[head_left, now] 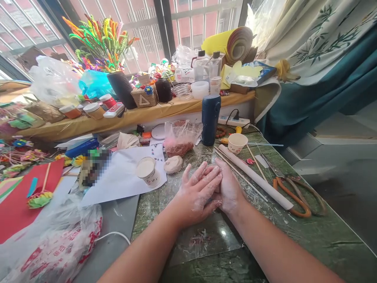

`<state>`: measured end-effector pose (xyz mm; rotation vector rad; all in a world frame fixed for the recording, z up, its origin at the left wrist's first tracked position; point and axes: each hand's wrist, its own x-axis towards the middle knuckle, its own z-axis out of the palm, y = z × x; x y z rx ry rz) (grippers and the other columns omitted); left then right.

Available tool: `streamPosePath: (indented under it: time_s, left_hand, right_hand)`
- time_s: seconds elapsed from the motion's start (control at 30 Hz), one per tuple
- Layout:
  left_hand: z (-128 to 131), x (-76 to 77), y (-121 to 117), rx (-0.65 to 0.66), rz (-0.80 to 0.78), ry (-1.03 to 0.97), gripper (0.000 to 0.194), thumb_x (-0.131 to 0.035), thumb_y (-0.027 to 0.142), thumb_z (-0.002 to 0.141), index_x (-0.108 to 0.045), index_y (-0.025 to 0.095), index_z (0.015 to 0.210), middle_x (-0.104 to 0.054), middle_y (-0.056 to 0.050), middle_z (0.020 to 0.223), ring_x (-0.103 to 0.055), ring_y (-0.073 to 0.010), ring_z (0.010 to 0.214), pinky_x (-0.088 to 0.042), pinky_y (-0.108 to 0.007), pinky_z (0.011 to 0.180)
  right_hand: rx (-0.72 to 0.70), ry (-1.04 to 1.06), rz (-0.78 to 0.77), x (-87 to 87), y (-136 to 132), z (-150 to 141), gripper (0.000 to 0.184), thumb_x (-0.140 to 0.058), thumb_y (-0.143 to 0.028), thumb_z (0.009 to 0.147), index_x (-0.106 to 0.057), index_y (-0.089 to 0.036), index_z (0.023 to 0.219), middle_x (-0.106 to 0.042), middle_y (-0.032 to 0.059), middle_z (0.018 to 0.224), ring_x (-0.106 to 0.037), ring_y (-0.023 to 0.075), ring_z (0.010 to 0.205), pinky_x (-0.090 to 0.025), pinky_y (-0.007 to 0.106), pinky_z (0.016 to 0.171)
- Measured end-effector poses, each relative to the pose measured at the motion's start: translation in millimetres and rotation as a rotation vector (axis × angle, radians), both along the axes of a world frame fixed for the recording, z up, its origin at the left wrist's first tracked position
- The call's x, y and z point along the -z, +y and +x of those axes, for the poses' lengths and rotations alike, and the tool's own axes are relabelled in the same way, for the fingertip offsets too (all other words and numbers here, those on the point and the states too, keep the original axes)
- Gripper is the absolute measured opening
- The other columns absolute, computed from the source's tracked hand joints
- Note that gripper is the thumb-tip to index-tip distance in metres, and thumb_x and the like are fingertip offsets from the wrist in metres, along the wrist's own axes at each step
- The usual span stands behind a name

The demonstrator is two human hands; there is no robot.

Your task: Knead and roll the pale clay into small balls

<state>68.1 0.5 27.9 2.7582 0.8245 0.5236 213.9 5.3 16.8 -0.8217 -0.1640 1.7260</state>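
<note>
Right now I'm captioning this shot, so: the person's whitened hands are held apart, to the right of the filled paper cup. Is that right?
Not apart: the head view shows the left hand touching the right hand; both are to the right of the filled paper cup.

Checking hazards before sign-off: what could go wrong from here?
1. The cup of pale material stands near the left hand; a sideways sweep might tip it over the white paper.
2. The pale rod lies loose beside the right hand; a nudge could roll it against the scissors.
3. Both hands are coated white, so they may smear whatever they touch.
</note>
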Motion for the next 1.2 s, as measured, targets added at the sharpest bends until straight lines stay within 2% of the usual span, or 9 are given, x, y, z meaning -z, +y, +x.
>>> streamPosePath:
  time_s: [0.33, 0.47, 0.53, 0.63, 0.77, 0.87, 0.97, 1.1, 1.2]
  left_hand:
    - [-14.3, 12.1, 10.8, -0.097, -0.023, -0.48, 0.035, -0.057, 0.035, 0.097, -0.056, 0.024, 0.131, -0.065, -0.013, 0.133, -0.052, -0.0283, 0.135, -0.038, -0.05, 0.113]
    - [-10.6, 17.4, 11.9, -0.179, -0.079, -0.562, 0.033, -0.056, 0.027, 0.097, -0.056, 0.023, 0.13, -0.062, -0.013, 0.136, -0.056, -0.0262, 0.13, -0.044, -0.049, 0.11]
    - [-9.6, 20.6, 13.5, -0.244, -0.095, -0.568, 0.038, -0.057, 0.026, 0.096, -0.054, 0.021, 0.133, -0.057, -0.015, 0.143, -0.052, -0.0277, 0.135, -0.042, -0.051, 0.113]
    - [-11.6, 25.6, 21.5, -0.429, -0.142, -0.624, 0.038, -0.061, 0.028, 0.093, -0.058, 0.019, 0.129, -0.06, -0.015, 0.137, -0.055, -0.0297, 0.132, -0.044, -0.052, 0.111]
    - [-16.1, 29.7, 33.3, -0.583, -0.372, -0.808, 0.018, -0.058, 0.029, 0.095, -0.066, 0.021, 0.11, -0.071, -0.009, 0.107, -0.071, -0.0228, 0.097, -0.057, -0.042, 0.091]
    - [-14.2, 28.9, 31.6, -0.507, -0.513, -0.866, 0.023, -0.051, 0.031, 0.1, -0.063, 0.022, 0.117, -0.07, -0.01, 0.118, -0.073, -0.0209, 0.094, -0.058, -0.04, 0.088]
    - [-8.5, 23.3, 22.4, -0.348, -0.44, -0.746, 0.032, -0.045, 0.03, 0.101, -0.059, 0.023, 0.129, -0.063, -0.013, 0.138, -0.064, -0.0256, 0.124, -0.046, -0.05, 0.11]
    - [-3.8, 13.4, 13.0, -0.214, -0.233, -0.198, 0.05, -0.06, 0.039, 0.094, -0.053, 0.028, 0.142, -0.046, -0.011, 0.158, -0.031, -0.0356, 0.152, -0.004, -0.069, 0.123]
    - [-4.2, 12.6, 13.3, -0.278, -0.196, -0.149, 0.066, -0.068, 0.042, 0.087, -0.047, 0.026, 0.148, -0.037, -0.014, 0.163, -0.028, -0.0375, 0.152, -0.014, -0.066, 0.123]
  right_hand:
    - [0.113, -0.255, 0.142, 5.0, 13.5, 10.7, 0.065, -0.073, -0.063, 0.08, -0.036, -0.023, 0.045, -0.035, -0.0068, 0.036, -0.037, 0.0089, 0.032, -0.028, 0.023, 0.034]
    - [0.174, -0.305, 0.211, 6.7, 10.2, 2.3, 0.047, -0.065, -0.067, 0.085, -0.065, -0.022, 0.071, -0.065, -0.0006, 0.06, -0.061, 0.0142, 0.056, -0.049, 0.026, 0.054]
    - [-0.003, -0.199, 0.319, 1.9, 0.1, -6.2, 0.051, -0.057, -0.069, 0.089, -0.071, -0.024, 0.107, -0.077, 0.0051, 0.095, -0.071, 0.0206, 0.09, -0.055, 0.033, 0.083]
    - [-0.302, 0.008, 0.375, -4.3, -12.4, -13.4, 0.069, -0.045, -0.074, 0.092, -0.058, -0.023, 0.136, -0.07, 0.0112, 0.13, -0.065, 0.0259, 0.119, -0.045, 0.044, 0.107]
    - [-0.258, -0.045, 0.252, -0.9, -6.9, -8.7, 0.06, -0.045, -0.064, 0.097, -0.059, -0.017, 0.132, -0.075, 0.0159, 0.116, -0.074, 0.0265, 0.098, -0.052, 0.045, 0.097]
    - [-0.088, -0.113, 0.103, 2.2, 0.9, -7.7, 0.038, -0.047, -0.048, 0.102, -0.067, -0.017, 0.108, -0.078, 0.012, 0.097, -0.076, 0.0219, 0.08, -0.058, 0.037, 0.083]
    - [-0.114, 0.067, 0.105, 1.0, -1.0, -14.3, 0.034, -0.049, -0.045, 0.1, -0.069, -0.018, 0.102, -0.077, 0.0089, 0.096, -0.075, 0.0209, 0.086, -0.059, 0.033, 0.082]
    - [-0.062, 0.167, 0.101, 0.9, -6.8, -20.0, 0.023, -0.055, -0.039, 0.094, -0.07, -0.021, 0.097, -0.077, 0.0053, 0.088, -0.074, 0.0223, 0.083, -0.06, 0.033, 0.073]
    - [-0.016, 0.134, 0.014, 2.3, -5.4, -16.6, 0.024, -0.052, -0.034, 0.093, -0.07, -0.019, 0.087, -0.076, 0.0067, 0.078, -0.072, 0.0216, 0.071, -0.058, 0.031, 0.061]
